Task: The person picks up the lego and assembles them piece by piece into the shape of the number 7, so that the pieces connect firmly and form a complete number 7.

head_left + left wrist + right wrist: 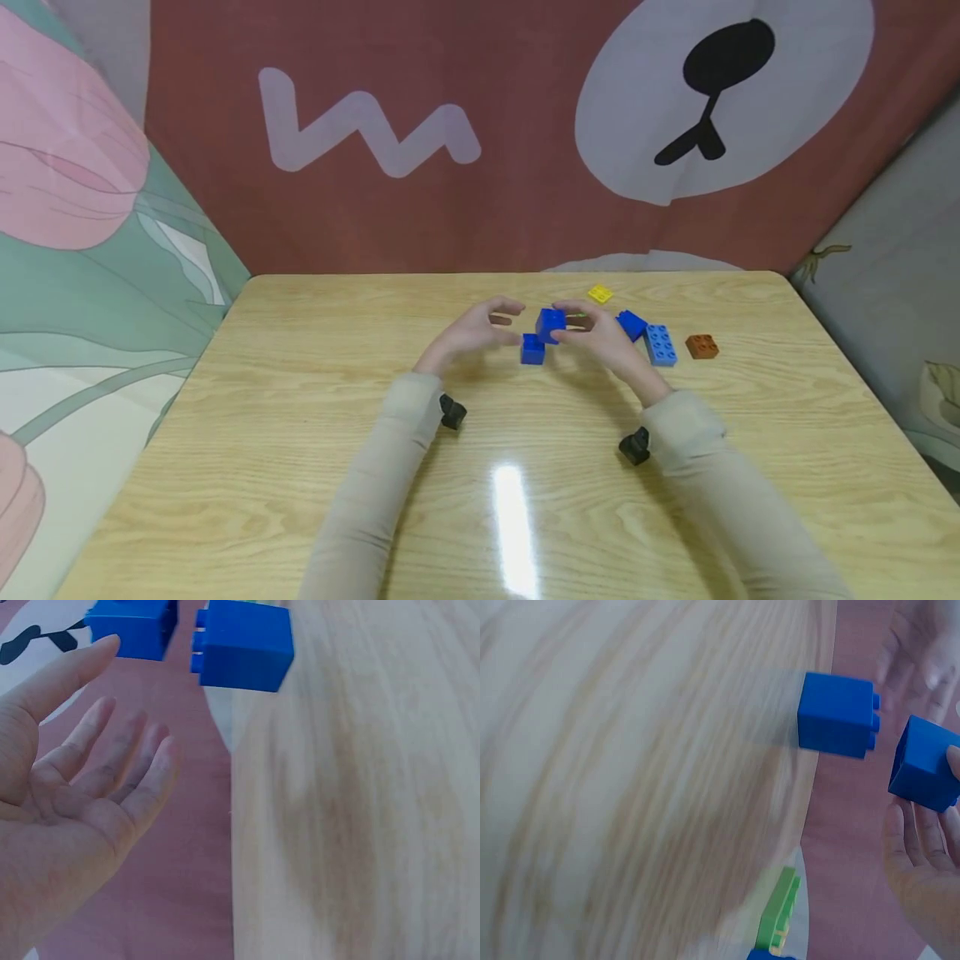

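My right hand point(603, 337) pinches a square blue toy brick point(553, 322) between thumb and fingers. The brick is held above and slightly right of a second blue brick point(532, 350), which stands on the table with its studs up. In the right wrist view a gap shows between the held brick point(922, 766) and the standing brick point(835, 715). To the left of both bricks, my left hand point(474, 327) holds nothing, its fingers spread and slightly bent. In the left wrist view its thumb tip overlaps the held brick point(129, 628).
Right of my hands lie a tilted blue brick point(632, 325), a longer lighter blue brick point(661, 345) and a brown brick point(702, 347). A yellow brick point(600, 293) lies near the back edge of the wooden table point(315, 467). A green brick point(778, 911) shows in the right wrist view.
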`<state>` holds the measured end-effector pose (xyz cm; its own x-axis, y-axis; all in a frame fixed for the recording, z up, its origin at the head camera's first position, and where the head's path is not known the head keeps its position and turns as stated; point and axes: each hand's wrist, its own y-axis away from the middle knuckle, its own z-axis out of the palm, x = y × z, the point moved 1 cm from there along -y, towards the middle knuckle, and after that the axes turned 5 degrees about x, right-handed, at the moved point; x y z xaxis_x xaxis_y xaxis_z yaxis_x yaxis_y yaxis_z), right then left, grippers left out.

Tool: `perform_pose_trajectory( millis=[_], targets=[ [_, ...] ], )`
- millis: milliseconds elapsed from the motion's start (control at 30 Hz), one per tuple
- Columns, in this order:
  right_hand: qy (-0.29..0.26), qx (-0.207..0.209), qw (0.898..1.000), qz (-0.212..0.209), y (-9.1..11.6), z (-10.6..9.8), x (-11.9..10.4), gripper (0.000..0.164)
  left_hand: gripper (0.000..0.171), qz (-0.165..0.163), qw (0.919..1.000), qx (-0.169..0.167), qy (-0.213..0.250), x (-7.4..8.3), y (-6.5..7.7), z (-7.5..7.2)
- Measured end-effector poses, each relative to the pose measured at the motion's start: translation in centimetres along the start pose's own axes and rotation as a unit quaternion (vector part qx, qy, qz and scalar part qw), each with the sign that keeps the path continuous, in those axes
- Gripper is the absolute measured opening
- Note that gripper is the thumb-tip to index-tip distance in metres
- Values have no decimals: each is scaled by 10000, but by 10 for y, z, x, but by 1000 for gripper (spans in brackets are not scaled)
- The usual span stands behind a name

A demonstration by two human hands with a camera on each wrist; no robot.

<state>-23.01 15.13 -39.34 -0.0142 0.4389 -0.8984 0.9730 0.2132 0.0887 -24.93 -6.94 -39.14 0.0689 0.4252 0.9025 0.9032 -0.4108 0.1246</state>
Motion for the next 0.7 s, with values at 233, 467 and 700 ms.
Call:
perform_pose_trajectory(
  millis=[233, 467, 700],
  targets=[
    [-111, 49, 9999, -20, -4, 11, 1, 49, 55, 147, 9999, 63, 25, 4, 2, 0],
    [-48, 48, 10000, -57, -5, 17, 0, 50, 48, 181, 9998, 7, 113, 4, 1, 5],
    [-68, -20, 9999, -78, -5, 18, 0, 50, 44, 49, 9995, 32, 304, 1, 0, 6]
  ],
)
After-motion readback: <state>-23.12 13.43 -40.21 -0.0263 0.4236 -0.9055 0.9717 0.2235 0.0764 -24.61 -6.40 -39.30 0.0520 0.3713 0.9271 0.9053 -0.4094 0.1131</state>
